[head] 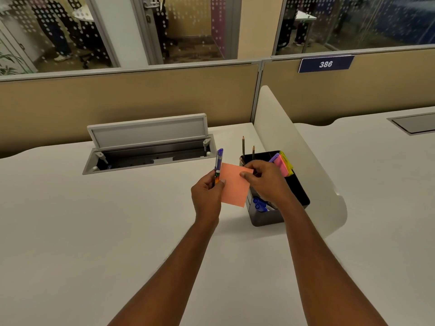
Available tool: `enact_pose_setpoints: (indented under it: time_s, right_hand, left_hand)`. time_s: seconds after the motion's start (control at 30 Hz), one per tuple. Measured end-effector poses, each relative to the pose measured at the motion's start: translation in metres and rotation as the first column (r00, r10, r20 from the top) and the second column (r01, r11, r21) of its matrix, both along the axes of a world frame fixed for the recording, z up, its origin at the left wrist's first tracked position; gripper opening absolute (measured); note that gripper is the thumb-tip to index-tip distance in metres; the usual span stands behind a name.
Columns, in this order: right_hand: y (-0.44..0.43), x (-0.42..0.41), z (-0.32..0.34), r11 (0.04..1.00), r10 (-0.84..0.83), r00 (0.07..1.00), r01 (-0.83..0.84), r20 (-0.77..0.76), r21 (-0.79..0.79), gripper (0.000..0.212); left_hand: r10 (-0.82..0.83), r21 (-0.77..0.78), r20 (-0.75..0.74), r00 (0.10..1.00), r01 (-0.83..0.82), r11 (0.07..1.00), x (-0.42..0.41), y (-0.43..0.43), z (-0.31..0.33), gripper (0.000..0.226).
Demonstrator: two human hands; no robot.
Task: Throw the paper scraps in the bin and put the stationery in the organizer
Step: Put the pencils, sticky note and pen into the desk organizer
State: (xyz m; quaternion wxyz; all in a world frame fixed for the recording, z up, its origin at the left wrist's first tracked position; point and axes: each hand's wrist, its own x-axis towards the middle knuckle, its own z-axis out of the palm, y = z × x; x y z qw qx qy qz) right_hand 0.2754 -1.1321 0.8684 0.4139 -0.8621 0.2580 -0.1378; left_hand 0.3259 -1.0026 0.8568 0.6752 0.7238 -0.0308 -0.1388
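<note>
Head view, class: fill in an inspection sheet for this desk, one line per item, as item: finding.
Surface: white desk, mostly bare.
Job's things: orange note held by both hands; pen upright in left hand; black organizer holds two pencils, sticky notes, blue markers. Bin not seen.
Clutter: nothing seen.
Grippers: left hand grips pen and note; right hand pinches the note's top corner.
Cables: nothing seen; cable hatch open.
Surroundings: beige partition, sign 386, glass wall behind.
</note>
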Motion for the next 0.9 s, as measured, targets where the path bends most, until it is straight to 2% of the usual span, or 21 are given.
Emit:
enact_pose_setpoints:
  time_s: [0.1,0.2,0.33,0.47,0.67,0.9]
  right_hand:
    - [-0.013,-0.01,0.0,0.996,-0.084,0.995,0.084,0.054,-0.005,0.017]
    - [-0.028,-0.021,0.004,0.968,-0.244,0.955,0.249,0.169,-0.01,0.013]
    - [-0.04,-0.03,0.006,0.853,-0.49,0.808,0.521,0.327,-0.01,0.017]
    - [-0.049,-0.03,0.004,0.746,-0.602,0.705,0.664,0.376,-0.052,0.018]
    - [-0.054,-0.026,-0.002,0.665,-0.64,0.676,0.725,0.366,-0.177,0.023]
    - [-0.046,-0.012,-0.006,0.711,-0.62,0.765,0.642,0.175,-0.286,0.029]
  left_hand:
    - [0.054,-0.049,-0.009,0.998,-0.054,0.997,0.0,-0.004,-0.002,0.036]
    - [0.078,-0.07,-0.028,0.997,-0.079,0.994,0.0,-0.007,-0.004,0.036]
    - [0.055,-0.09,-0.027,0.998,-0.057,0.994,-0.001,-0.011,-0.01,0.034]
    - [0.041,-0.078,-0.008,0.999,-0.041,0.996,-0.002,-0.014,-0.013,0.033]
    - [0.069,-0.072,-0.005,0.998,-0.069,0.995,0.004,-0.012,-0.013,0.033]
    - [0.072,-0.088,-0.001,0.997,-0.072,0.994,0.008,-0.009,-0.017,0.031]
